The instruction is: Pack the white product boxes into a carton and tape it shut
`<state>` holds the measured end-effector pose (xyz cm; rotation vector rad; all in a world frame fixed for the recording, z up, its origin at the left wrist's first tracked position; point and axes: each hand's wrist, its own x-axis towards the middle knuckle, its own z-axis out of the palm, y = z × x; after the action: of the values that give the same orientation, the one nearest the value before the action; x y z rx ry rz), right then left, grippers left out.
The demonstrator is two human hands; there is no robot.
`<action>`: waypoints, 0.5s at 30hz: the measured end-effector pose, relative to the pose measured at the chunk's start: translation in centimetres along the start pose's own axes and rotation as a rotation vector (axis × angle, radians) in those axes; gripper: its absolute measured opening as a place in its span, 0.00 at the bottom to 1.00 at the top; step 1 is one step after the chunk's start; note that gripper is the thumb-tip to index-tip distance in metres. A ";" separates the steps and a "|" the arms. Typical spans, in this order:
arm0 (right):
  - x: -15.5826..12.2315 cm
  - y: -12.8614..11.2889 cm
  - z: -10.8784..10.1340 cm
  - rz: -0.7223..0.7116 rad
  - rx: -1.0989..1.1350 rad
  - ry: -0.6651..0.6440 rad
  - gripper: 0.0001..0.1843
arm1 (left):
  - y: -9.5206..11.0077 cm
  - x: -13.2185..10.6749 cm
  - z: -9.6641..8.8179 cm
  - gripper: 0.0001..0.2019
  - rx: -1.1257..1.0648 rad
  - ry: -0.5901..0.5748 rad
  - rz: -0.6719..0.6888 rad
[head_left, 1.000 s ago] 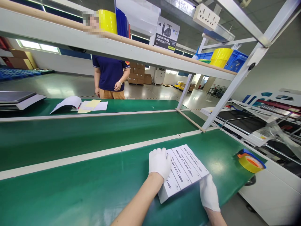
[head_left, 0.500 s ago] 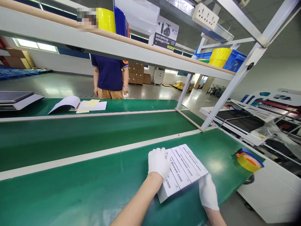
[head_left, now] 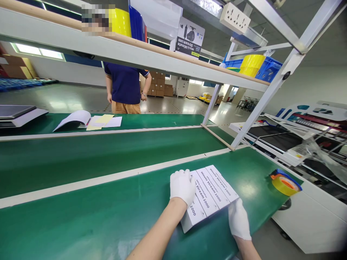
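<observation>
Three white cardboard boxes (head_left: 213, 189) printed "Minute Stream 1000" stand side by side in a tight row on the green bench top. My left hand (head_left: 182, 188), in a white glove, is wrapped over the left side of the row and covers part of the leftmost box's print. At the near right corner, my white-gloved right hand (head_left: 239, 219) presses against the right-hand box. Its fingertips are hidden behind that box. Together the two hands clasp the row from both sides.
A tape dispenser with yellow tape (head_left: 286, 185) lies at the bench's right edge. Above runs a shelf (head_left: 151, 54) with bins and a printed carton (head_left: 189, 38). Papers (head_left: 104, 122) and a scale (head_left: 20, 115) lie on the far bench. A person in a navy shirt (head_left: 125, 83) stands beyond.
My hands and the boxes keep their places on the bench. The person beyond has bent one arm, lifting that hand towards the hip. The view has shifted slightly.
</observation>
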<state>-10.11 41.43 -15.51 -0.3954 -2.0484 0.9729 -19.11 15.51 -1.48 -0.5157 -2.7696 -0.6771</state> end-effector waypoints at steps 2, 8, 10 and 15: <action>0.0 -0.1 0.0 0.016 0.006 0.000 0.34 | 0.0 0.0 0.0 0.11 0.001 -0.002 0.000; 0.1 -0.4 0.1 0.031 0.057 0.002 0.39 | 0.0 0.0 0.1 0.11 0.007 -0.003 -0.001; 0.1 -0.4 0.1 0.049 0.066 -0.002 0.40 | 0.0 0.0 0.1 0.11 0.008 -0.001 0.001; 0.0 0.0 0.1 0.065 0.067 -0.004 0.41 | 0.0 -0.1 0.1 0.11 0.011 0.010 0.006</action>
<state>-10.19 41.43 -15.52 -0.4271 -2.0116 1.0801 -19.04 15.52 -1.64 -0.5165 -2.7603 -0.6612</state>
